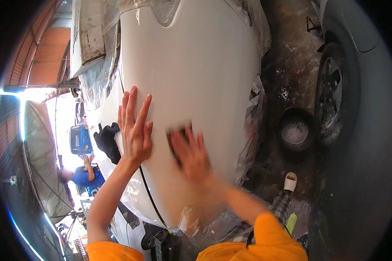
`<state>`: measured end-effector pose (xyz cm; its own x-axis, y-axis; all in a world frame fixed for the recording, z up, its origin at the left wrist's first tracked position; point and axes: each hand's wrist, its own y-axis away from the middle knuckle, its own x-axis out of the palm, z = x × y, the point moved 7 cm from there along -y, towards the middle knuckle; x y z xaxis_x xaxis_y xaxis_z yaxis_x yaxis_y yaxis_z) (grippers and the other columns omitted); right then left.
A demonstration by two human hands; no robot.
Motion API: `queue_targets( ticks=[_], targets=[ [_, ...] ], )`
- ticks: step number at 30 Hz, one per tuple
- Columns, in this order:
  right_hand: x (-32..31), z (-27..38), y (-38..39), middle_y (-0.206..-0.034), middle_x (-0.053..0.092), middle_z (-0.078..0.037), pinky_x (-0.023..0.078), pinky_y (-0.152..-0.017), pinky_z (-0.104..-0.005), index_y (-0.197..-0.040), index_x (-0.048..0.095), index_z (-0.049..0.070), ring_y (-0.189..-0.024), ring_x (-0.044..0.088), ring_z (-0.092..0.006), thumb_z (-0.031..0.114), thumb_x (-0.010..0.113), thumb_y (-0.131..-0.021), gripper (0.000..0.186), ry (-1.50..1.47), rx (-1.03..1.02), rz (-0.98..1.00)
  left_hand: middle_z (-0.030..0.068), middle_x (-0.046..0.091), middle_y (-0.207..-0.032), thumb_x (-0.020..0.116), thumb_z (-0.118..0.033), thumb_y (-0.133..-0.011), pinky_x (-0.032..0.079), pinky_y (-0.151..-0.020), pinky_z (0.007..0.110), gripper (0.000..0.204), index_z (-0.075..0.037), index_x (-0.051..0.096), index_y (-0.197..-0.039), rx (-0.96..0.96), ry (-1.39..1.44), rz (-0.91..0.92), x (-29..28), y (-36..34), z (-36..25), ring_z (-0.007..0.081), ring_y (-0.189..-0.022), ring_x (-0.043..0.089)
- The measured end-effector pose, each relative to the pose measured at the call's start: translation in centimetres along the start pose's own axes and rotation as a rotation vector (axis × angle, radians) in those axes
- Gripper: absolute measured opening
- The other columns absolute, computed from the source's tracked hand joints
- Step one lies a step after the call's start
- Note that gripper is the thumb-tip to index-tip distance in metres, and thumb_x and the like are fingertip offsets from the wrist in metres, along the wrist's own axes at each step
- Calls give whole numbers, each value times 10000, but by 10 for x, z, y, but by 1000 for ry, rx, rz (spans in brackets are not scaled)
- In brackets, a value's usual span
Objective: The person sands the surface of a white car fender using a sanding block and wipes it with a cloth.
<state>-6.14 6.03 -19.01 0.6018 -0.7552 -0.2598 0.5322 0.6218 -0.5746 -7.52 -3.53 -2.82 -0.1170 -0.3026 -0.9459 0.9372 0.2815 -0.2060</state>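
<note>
My left hand (135, 126) lies flat on the white car body panel (191, 65), its fingers stretched toward the far side. My right hand (191, 152), smeared by motion, presses a dark sanding pad (186, 127) against the panel's middle. Blur hides the pad's exact shape and how the fingers grip it. Just left of my left wrist, a crumpled black cloth (107, 141) rests on the car. Clear plastic film (252, 108) hangs along the panel's right edge.
To the right, a black bucket (295, 130) of foamy water stands on the wet floor, close to a dark car's wheel (331, 91). My foot in a light slipper (290, 179) is below it. At the left, a person in blue (88, 176) is in the background.
</note>
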Motion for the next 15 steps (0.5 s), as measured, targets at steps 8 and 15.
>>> queue_targets(
  ticks=[8, 15],
  targets=[
    [-22, -31, -117, -1619, 313, -158, 262, -1151, -641, -1524, 370, 2, -1482, 265, -443, 302, 605, -923, 711, 42, 50, -177, 176, 288, -1629, 306, -405, -1065, 142, -1204, 568, 541, -147, 463, -1514, -6, 63, -27, 6, 6, 5, 384, -1523, 216],
    [-10, -26, -68, -1643, 283, -107, 261, -1130, -672, -1515, 399, 35, -1486, 267, -439, 322, 559, -954, 650, 98, 58, -45, 167, 299, -1626, 331, -404, -1064, 148, -1201, 568, 534, -148, 463, -1513, 10, 71, -59, -2, 3, 4, 387, -1518, 229]
  ],
)
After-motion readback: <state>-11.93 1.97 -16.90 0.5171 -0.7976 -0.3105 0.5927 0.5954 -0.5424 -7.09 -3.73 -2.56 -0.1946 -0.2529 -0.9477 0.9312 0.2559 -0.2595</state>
